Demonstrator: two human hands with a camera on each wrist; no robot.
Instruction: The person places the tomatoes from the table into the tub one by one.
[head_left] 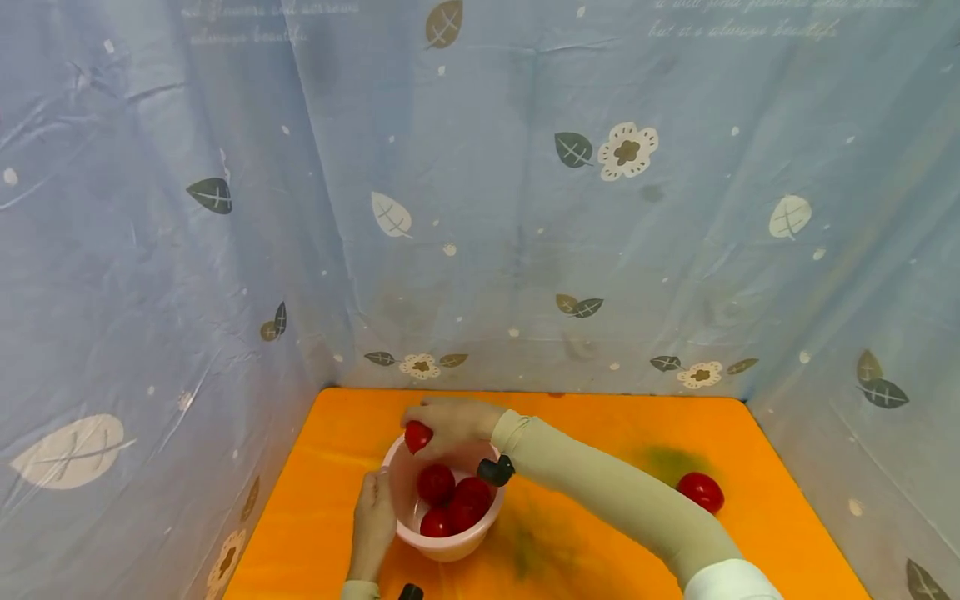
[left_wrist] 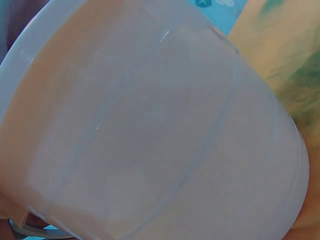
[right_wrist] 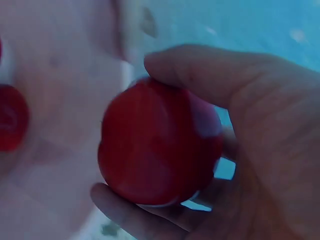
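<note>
A pale pink plastic bucket (head_left: pixel 448 547) stands on the left part of the orange table, with several red tomatoes (head_left: pixel 436 484) lying inside. My left hand (head_left: pixel 374 518) grips the rim on its left side. In the left wrist view the bucket's smooth outer wall (left_wrist: pixel 160 120) fills most of the picture and the fingers are hidden. My right hand (head_left: pixel 459 421) holds a red tomato (right_wrist: pixel 157 142) over the far rim, thumb on top and fingers curled beneath, as the right wrist view shows.
One more red tomato (head_left: pixel 701 492) lies on the right side of the orange table (head_left: pixel 600 575), beyond my right forearm. A blue-grey curtain (head_left: pixel 480 250) printed with leaves and flowers surrounds the table at the back and both sides.
</note>
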